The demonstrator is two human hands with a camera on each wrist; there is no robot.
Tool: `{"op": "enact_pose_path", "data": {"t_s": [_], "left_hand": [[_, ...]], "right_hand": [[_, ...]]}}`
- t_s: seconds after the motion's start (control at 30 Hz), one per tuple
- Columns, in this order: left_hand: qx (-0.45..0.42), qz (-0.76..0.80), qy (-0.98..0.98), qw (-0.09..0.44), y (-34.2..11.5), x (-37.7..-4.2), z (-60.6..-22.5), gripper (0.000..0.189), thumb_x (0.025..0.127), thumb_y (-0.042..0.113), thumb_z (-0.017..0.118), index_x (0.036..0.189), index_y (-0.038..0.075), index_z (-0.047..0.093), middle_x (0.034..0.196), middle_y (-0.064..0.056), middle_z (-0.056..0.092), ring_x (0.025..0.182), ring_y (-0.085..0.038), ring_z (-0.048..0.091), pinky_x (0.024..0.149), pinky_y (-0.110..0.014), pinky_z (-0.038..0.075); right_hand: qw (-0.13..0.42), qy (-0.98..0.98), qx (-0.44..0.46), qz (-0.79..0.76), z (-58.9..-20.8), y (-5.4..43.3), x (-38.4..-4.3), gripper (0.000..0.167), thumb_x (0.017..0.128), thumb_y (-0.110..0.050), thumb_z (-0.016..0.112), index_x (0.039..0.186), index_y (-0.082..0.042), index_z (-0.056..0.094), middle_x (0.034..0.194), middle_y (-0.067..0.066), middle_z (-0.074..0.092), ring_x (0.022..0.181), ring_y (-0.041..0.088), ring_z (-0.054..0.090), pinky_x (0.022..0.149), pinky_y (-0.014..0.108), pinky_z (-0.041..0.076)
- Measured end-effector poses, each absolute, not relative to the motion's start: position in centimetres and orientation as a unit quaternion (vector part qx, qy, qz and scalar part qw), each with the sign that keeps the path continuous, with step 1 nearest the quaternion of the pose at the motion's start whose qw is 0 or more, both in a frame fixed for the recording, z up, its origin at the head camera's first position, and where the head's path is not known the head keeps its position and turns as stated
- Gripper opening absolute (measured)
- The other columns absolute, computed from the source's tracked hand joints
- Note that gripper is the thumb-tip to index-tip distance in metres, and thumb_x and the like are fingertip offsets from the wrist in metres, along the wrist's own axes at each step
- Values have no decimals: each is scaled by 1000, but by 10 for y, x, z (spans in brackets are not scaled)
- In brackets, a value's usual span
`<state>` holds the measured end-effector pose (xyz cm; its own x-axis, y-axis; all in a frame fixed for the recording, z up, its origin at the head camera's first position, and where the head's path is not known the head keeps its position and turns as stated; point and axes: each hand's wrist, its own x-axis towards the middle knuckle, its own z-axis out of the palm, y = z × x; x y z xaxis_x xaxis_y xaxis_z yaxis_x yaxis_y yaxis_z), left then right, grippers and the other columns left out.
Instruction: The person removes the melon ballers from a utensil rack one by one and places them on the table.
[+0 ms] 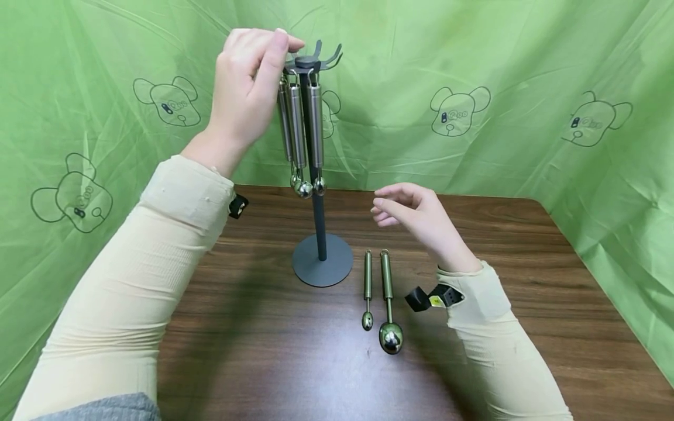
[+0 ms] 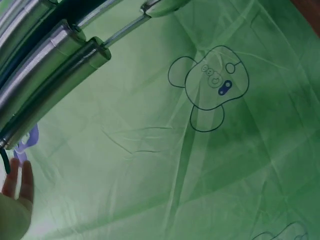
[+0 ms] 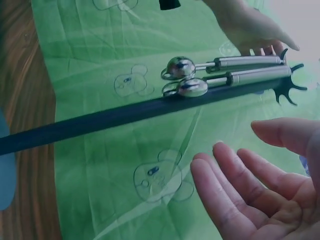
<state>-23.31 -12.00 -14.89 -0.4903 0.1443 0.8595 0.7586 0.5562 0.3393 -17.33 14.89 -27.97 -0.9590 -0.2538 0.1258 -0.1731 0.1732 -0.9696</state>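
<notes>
A dark metal stand (image 1: 319, 216) with curved hooks at its top rises from a round base. Steel-handled scoops (image 1: 297, 128) with shiny round heads hang from its left and front hooks. My left hand (image 1: 247, 79) is up at the hooks on the left side, its fingers partly behind the hanging handles; in the left wrist view the fingers (image 2: 26, 182) look straight, near a hook. My right hand (image 1: 411, 213) hovers right of the stand, fingers relaxed and apart, palm bare in the right wrist view. Below it lie a small scoop (image 1: 368, 292) and a larger scoop (image 1: 391, 336), side by side.
The brown wooden table (image 1: 526, 327) carries the stand's round base (image 1: 322, 272). Green cloth (image 1: 389, 117) printed with bear faces hangs behind and at both sides. Several hooks (image 1: 333, 55) on the stand's right side hold nothing.
</notes>
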Motion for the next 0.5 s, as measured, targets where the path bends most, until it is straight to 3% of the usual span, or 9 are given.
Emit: {"op": "enact_pose_path", "data": {"t_s": [0.23, 0.5], "left_hand": [[-367, -427, -725, 395, -126, -241, -154, 37, 103, 10, 36, 117, -2, 68, 119, -14, 70, 113, -9, 59, 103, -24, 40], [-394, -499, -687, 353, -125, -247, -160, 36, 102, 9, 36, 121, -2, 65, 125, -14, 68, 123, -16, 57, 110, -26, 37]], "right_hand": [[2, 730, -168, -663, -261, 133, -179, 30, 95, -14, 65, 121, 1, 63, 98, 9, 74, 87, 21, 73, 83, 34, 59], [-38, 687, -202, -697, -243, 112, -188, 26, 94, -8, 65, 119, 1, 64, 97, 7, 74, 90, 22, 72, 84, 36, 58]]}}
